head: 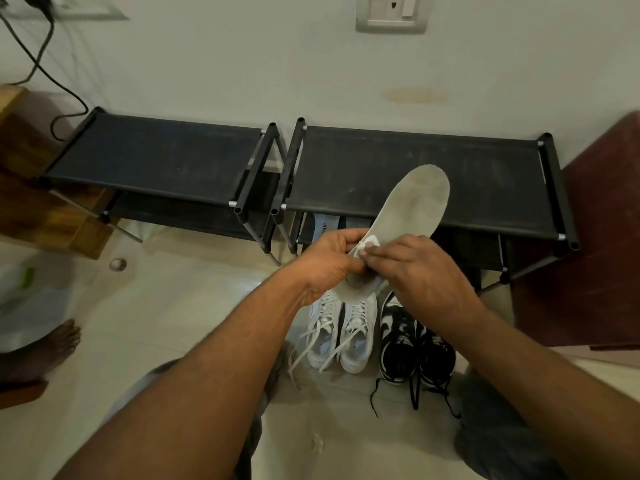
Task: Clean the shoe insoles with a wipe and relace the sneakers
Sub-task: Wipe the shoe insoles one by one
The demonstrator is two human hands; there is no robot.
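Slanting toe up-right: insole (412, 202), left hand (329, 265); wipe (369, 243), right hand (415, 268).

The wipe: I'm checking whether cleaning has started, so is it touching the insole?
Touching. The head view shows the right hand pinching the white wipe against the grey insole, which the left hand grips near its heel.

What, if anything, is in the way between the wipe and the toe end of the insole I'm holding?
Nothing visible. The right hand presses the wipe on the insole near its middle; the left hand grips it toward the heel. The surface up to the toe end is bare.
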